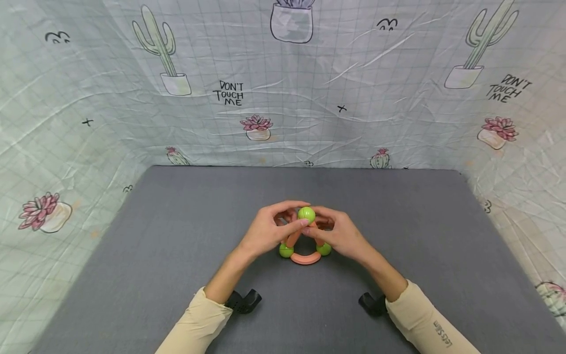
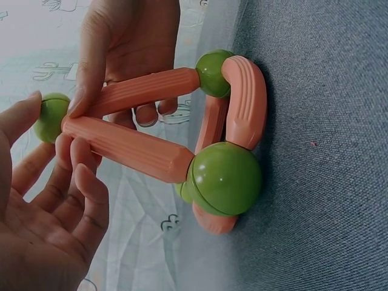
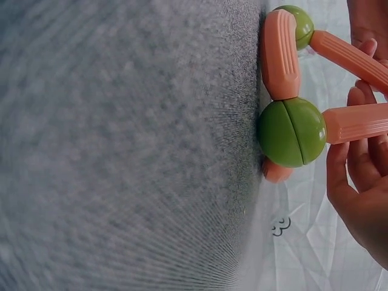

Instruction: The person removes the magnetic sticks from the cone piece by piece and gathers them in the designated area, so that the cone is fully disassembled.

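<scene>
Orange rods and green balls are joined into a standing pyramid-like building-toy frame. At its top is a green ball [image 1: 306, 215], which my left hand [image 1: 262, 233] pinches between thumb and index finger. My right hand [image 1: 346, 238] holds the upper end of a straight orange rod [image 2: 148, 91] just under that ball, its thumb laid along the rod. Another straight orange rod [image 2: 130, 150] slopes down to a large green ball [image 2: 225, 179] at the base. A curved orange rod [image 1: 306, 258] joins the two front base balls on the table. The far base side is partly hidden.
The frame stands on a grey cloth-covered table [image 1: 199, 211]. Behind and at both sides hangs a pale sheet [image 1: 309, 73] printed with cacti. A black wrist device [image 1: 244, 301] sits at the left cuff, another black device [image 1: 372, 305] at the right.
</scene>
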Demonstrator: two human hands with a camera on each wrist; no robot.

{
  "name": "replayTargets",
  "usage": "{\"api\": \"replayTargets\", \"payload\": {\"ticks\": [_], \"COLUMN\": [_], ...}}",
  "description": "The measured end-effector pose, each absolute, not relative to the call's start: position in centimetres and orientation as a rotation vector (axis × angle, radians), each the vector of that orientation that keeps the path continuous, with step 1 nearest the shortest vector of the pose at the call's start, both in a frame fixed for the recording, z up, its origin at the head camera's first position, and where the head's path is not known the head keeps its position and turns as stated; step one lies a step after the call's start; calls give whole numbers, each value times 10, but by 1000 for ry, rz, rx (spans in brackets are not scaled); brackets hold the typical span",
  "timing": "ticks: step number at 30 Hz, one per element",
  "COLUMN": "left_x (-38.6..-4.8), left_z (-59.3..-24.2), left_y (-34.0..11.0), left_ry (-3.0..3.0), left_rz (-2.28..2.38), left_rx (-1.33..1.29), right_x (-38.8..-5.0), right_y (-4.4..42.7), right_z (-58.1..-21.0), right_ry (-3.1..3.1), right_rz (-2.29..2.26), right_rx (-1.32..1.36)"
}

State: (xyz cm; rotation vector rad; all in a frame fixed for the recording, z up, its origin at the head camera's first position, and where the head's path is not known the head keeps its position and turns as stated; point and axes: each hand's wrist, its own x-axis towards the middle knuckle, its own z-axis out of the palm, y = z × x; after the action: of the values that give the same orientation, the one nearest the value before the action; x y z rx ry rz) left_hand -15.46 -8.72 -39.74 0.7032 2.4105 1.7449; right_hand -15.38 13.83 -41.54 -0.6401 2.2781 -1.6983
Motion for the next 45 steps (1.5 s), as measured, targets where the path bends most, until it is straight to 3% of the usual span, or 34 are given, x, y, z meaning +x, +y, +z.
{"api": "replayTargets", "payload": {"ticks": [45], "left_x": [-160], "left_z": [-399], "left_y": [-89], "left_ry": [2375], "left_rz": [1696], "left_rx": [741], "right_x": [-152], "right_y": [134], "right_z": [-413], "right_ry": [2466], "right_rz": [-1592], "right_rx": [-613]}}
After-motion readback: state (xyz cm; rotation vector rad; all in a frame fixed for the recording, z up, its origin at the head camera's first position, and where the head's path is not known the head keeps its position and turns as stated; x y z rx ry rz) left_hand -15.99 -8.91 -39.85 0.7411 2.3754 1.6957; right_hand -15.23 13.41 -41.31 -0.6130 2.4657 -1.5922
